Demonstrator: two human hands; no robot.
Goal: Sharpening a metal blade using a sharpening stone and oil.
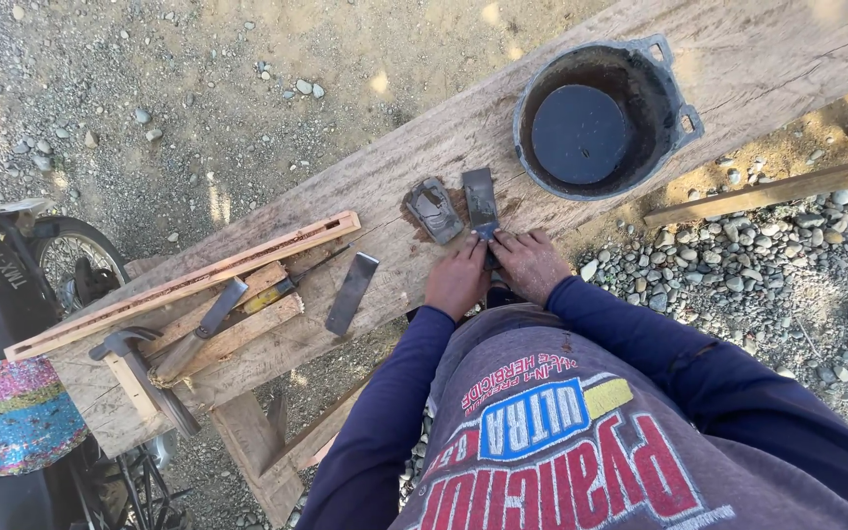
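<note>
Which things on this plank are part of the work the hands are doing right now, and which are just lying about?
In use:
left hand and right hand, both pressing the flat metal blade on the plank
dark block beside it
black pot of water, probably

Lying about:
second blade
hammer
wooden frame
screwdriver
motorcycle

Plank surface runs diagonally, lower left to upper right, over gravel ground. Pot sits on it at the upper right, water inside. Just left of the pot: flat blade lying on the surface, sharpening stone touching its left side. Left hand and right hand side by side at the blade's near end, at the surface's near edge. Further left: loose metal strip, then stacked wood battens with a chisel across them; hammer at the far left end. Motorbike left of the surface.
</note>
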